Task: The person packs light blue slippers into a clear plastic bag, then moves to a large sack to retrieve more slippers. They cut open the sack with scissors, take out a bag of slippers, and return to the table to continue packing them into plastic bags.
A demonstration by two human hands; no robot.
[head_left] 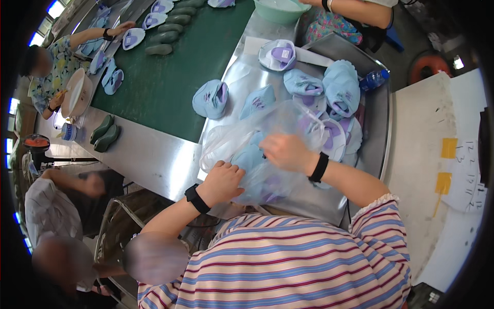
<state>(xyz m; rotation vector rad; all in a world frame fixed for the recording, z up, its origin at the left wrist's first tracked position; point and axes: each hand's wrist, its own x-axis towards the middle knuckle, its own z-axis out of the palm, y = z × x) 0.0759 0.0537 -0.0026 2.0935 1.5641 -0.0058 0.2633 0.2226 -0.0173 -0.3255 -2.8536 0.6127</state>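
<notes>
A clear plastic bag [218, 147] lies across the steel table in front of me, with a light-blue shoe upper [248, 156] showing through its film. My left hand [222, 181] is closed on the bag's near left side, fingers curled over the film. Above the bag's middle, my right hand [285, 152] is curled closed and slightly blurred; what its fingers hold is hidden. Just past the bag lie a blue upper [258, 101] and another upper [211, 99] with a purple opening. More uppers with purple linings [335, 139] are heaped right of my right hand.
A stack of blue uppers [341, 87] and a blue-capped bottle [374, 79] stand by the raised right rim. A green conveyor belt [170, 87] carries dark shoe lasts [158, 49]. Co-workers sit at the left and far right; a green basin [280, 10] is at the back.
</notes>
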